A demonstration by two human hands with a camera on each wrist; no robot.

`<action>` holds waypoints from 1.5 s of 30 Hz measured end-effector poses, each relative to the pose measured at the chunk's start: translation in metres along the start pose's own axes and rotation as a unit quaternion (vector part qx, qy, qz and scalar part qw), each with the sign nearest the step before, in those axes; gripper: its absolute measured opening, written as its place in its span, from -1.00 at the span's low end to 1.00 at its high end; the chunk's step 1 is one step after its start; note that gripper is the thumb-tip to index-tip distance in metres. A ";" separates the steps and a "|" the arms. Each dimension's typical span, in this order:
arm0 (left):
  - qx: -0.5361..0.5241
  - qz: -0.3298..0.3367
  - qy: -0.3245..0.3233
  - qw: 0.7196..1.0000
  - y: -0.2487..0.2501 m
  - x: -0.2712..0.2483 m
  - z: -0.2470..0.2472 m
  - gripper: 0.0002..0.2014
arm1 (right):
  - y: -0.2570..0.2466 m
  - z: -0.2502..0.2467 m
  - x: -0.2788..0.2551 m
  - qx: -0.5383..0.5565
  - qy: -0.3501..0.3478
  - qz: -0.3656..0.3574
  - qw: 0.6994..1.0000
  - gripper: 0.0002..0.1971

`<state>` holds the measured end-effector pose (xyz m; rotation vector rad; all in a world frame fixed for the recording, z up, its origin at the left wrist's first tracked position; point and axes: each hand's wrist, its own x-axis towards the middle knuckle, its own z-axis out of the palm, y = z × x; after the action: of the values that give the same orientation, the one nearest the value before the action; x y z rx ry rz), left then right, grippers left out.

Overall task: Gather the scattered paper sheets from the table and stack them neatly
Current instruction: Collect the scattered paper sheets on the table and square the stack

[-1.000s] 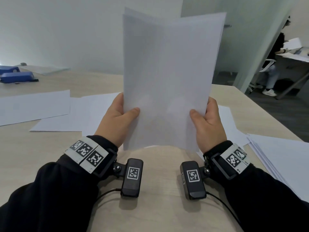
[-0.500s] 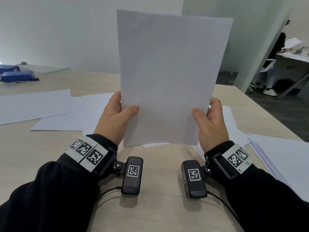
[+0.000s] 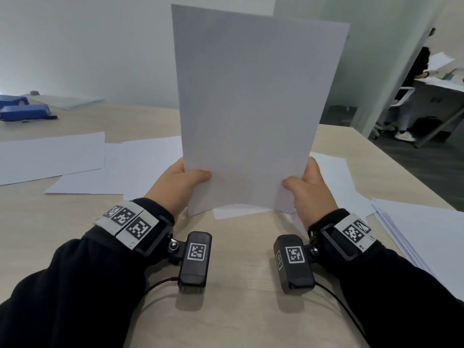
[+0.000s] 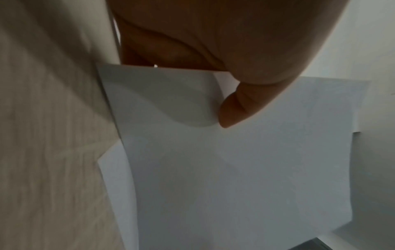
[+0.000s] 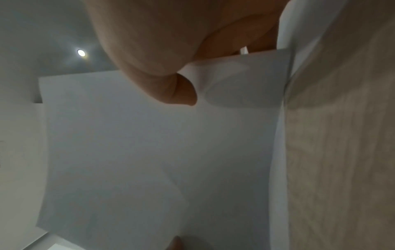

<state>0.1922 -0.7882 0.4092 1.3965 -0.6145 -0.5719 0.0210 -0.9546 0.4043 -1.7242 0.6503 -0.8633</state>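
Left hand (image 3: 175,187) and right hand (image 3: 310,192) pinch upright paper stack (image 3: 251,109) by its lower corners, above table (image 3: 238,310).

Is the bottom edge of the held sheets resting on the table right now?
Cannot tell. In the head view the held sheets hang upright with their bottom edge low over the table, but neither contact nor gap shows plainly.

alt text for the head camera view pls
Two hands hold a bundle of white paper sheets upright above a light wooden table, the left hand and right hand pinching its lower edges. More loose sheets lie flat on the table behind.
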 end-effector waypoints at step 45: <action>0.175 -0.012 -0.207 0.962 0.007 -0.222 0.274 -0.49 | -0.016 -0.317 -0.237 -0.171 0.250 0.114 0.946 -0.78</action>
<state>-0.1575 -0.8302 0.4227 1.6288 -1.0759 -0.8142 -0.3747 -0.9451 0.4228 -1.6869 1.3812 -1.0786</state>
